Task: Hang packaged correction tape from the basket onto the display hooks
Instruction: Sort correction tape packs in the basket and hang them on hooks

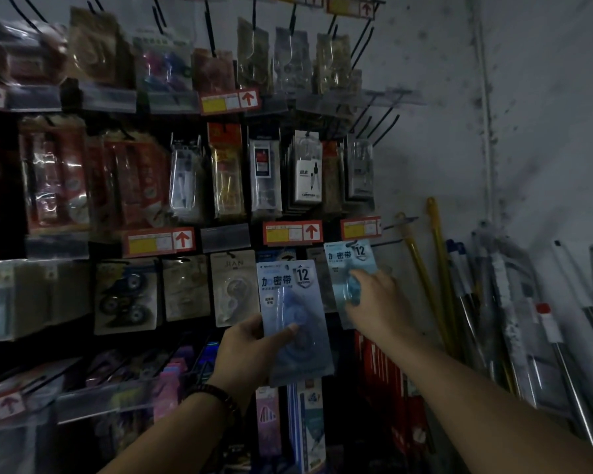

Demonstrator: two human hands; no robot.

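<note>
Fingers of the left hand (247,350) pinch a light blue flat pack of correction tape (293,295) under the red and yellow price tag (292,233). The right hand (379,302) grips another blue pack (348,265) at a black wire hook (387,241) right of that tag.

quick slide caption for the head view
Right hand holds one correction tape pack at the hook; left hand holds another pack.

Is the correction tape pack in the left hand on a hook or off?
Off. The left hand grips the correction tape pack by its lower half, thumb on its front; no hook passes through its top.
</note>
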